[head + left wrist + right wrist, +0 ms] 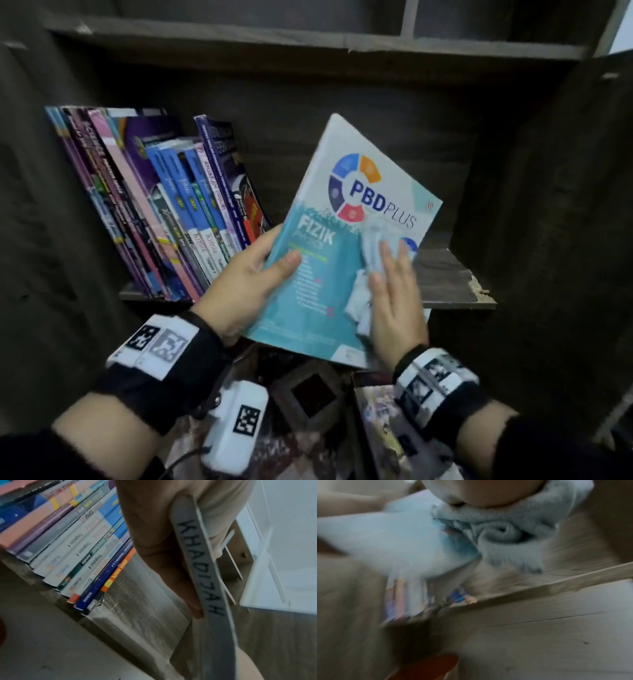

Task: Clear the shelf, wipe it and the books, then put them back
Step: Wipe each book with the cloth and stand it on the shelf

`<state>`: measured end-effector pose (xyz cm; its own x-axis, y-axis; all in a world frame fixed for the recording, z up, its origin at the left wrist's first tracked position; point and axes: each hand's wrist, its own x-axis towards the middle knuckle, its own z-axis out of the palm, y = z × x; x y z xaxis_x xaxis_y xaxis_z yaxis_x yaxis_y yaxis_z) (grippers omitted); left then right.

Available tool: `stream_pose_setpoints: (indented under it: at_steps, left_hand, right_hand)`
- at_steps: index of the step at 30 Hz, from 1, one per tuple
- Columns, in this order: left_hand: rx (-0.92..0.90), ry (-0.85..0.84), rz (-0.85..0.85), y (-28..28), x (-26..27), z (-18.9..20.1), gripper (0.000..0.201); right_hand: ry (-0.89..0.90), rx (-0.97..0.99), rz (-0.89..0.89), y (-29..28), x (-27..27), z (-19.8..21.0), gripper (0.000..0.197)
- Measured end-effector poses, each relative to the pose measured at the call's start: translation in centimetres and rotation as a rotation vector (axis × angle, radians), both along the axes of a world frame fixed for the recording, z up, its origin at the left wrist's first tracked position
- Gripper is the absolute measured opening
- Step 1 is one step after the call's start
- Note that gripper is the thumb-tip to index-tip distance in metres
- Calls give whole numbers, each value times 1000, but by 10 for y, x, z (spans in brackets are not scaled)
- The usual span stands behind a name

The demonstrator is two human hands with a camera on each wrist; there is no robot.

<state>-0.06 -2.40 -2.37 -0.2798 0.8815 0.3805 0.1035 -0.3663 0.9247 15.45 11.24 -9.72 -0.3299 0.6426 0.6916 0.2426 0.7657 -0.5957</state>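
Head view puts a teal and white workbook (329, 240) at the centre of the frame, tilted with its cover facing the camera and the words "PBD PLUS" and "FIZIK" printed on it. The left hand (250, 284) grips the book's left edge, thumb laid across the cover and fingers curled behind it. The right hand (394, 301) lies on the lower right part of the cover with its fingers straight, pressing a pale blue cloth (373, 260) flat against the book; bunched folds of the cloth show past the fingertips and beside the palm.

Behind the book, the dark wooden shelf (445, 284) runs across the middle of the frame, its front edge chipped at the right end. A row of books (164, 205) stands on the left part of the shelf, leaning to the left, just beside the left hand. Both wrists carry black bands with white marker tags.

Left wrist view shows the workbook's page edge (202, 574) running down the right half of the frame, with handwritten lettering on it and fingers wrapped around it. The leaning row (77, 540) fills the upper left. Right wrist view is blurred; the cloth (505, 534) sits crumpled under the palm in the upper centre.
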Motion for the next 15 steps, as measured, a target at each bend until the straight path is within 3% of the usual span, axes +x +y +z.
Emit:
stream_pose_setpoints:
  at_steps: [3, 5, 10, 12, 15]
  left_hand:
    - [-65, 4, -51, -5, 3, -11, 40]
    - [-103, 19, -64, -4, 12, -19, 50]
    - [-61, -33, 38, 8, 14, -28, 49]
    - [-42, -76, 65, 9, 8, -24, 43]
    - [-44, -31, 65, 7, 3, -20, 43]
  right_hand:
    - [100, -222, -172, 37, 3, 28, 54]
    - [63, -219, -192, 28, -9, 43, 54]
    - [-167, 88, 144, -53, -34, 22, 53]
    - [-203, 119, 243, -55, -33, 11, 51]
    - [-117, 62, 151, -13, -36, 19, 52]
